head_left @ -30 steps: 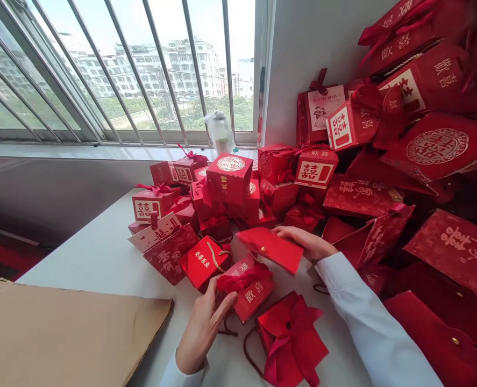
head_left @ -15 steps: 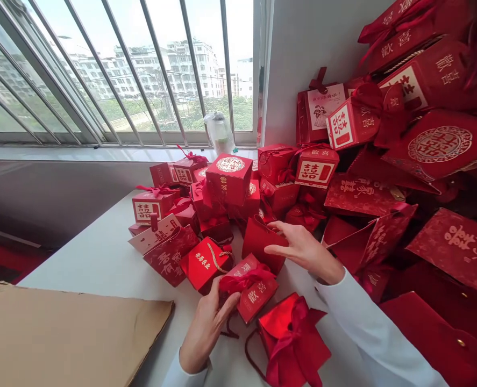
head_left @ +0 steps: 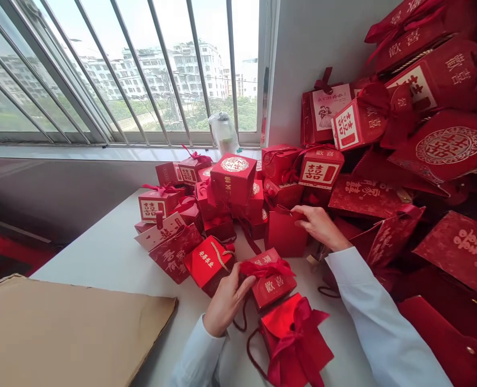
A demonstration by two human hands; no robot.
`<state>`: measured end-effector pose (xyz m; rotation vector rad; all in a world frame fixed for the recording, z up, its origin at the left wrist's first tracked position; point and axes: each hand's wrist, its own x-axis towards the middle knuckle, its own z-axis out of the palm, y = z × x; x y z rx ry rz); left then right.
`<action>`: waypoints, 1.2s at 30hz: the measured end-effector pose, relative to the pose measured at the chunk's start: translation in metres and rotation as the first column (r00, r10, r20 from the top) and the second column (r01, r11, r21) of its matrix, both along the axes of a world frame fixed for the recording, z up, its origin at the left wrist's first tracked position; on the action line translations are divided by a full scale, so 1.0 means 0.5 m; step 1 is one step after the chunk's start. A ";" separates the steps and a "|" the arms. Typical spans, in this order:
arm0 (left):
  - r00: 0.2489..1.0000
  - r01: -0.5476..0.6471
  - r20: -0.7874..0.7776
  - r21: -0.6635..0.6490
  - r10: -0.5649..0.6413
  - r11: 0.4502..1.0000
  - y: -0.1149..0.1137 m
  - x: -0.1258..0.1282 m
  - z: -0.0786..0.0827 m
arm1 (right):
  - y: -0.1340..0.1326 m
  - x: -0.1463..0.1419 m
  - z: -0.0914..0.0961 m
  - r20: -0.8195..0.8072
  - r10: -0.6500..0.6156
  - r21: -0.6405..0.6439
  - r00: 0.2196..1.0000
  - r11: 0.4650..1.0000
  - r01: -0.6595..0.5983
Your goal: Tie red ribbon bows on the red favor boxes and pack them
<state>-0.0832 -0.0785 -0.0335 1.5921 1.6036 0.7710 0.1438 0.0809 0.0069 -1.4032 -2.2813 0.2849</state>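
My left hand (head_left: pixel 227 299) grips the near-left corner of a red ribboned gift box (head_left: pixel 271 278) lying on the white table (head_left: pixel 109 252). My right hand (head_left: pixel 318 223) rests with curled fingers on the top edge of a plain red paper bag (head_left: pixel 285 234) standing upright among the boxes. A shiny red bag with a large bow (head_left: pixel 294 337) lies just in front of the ribboned box. A red box with a rope handle (head_left: pixel 208 263) sits to the left of my left hand.
A heap of red gift boxes (head_left: pixel 233 180) fills the table's far side; larger red boxes and bags (head_left: pixel 415 150) are stacked along the right wall. A brown cardboard sheet (head_left: pixel 61 328) covers the near left. A barred window (head_left: pixel 121 70) and a clear plastic bottle (head_left: pixel 224 131) are behind.
The flat red bag in my right hand has been stood upright and moved back into the pile. My left hand has stayed on the ribboned box.
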 end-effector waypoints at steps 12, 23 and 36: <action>0.980 -0.028 -0.184 0.278 0.081 0.960 0.021 0.021 0.037 | -0.186 0.052 0.029 -0.304 0.113 0.133 0.946 0.988 -0.075; 0.948 0.156 -0.318 0.398 -0.024 0.904 -0.014 0.045 0.025 | -0.374 0.083 -0.049 -0.061 0.245 -0.251 0.968 0.935 -0.252; 0.813 0.430 -0.515 0.214 -0.273 0.877 0.099 0.055 0.027 | -0.385 -0.019 -0.062 0.089 0.320 -0.305 0.943 0.910 -0.280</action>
